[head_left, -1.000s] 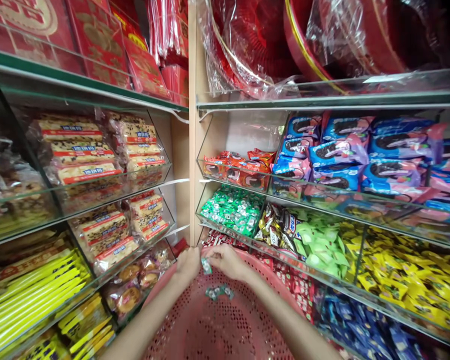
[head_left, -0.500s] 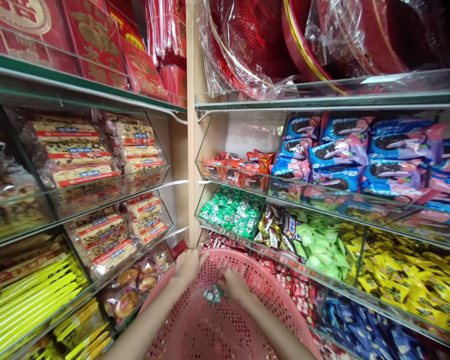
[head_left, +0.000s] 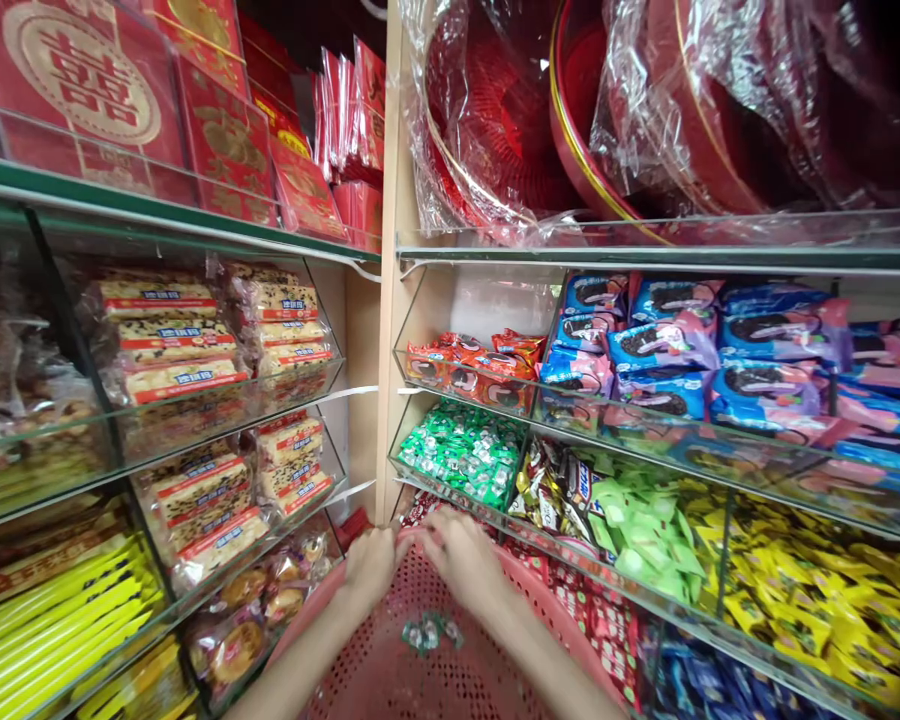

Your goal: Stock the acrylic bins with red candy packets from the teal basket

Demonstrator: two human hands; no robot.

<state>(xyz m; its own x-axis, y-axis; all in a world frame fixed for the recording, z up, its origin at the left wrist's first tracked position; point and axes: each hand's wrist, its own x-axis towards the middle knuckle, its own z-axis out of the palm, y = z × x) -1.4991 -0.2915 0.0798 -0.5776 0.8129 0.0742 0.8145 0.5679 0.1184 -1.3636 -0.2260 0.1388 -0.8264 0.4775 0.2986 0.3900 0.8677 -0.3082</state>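
A pink perforated plastic basket (head_left: 570,610) is held in front of me, below the shelves. My left hand (head_left: 371,565) is closed around its far rim. Over that same rim, just to the right, is my right hand (head_left: 461,560), its thumb and fingers apart with nothing seen between them. I cannot tell whether its fingertips touch the rim. A few green-and-silver wrapped candies (head_left: 429,632) lie inside the basket. Beyond my right hand, a glass bin holds a heap of similar green candies (head_left: 461,450).
Right of the green candies are brown-wrapped sweets (head_left: 544,485), pale green packets (head_left: 641,530) and yellow packets (head_left: 810,570). Blue cookie packs (head_left: 660,345) sit above. At left are rice-bar packs (head_left: 180,340). Glass shelf edges (head_left: 645,255) and a wooden post (head_left: 391,300) stand close ahead.
My right hand has risen from beside the candies inside the basket to its far rim. My left hand keeps its grip on the rim. The view has tilted up a little.
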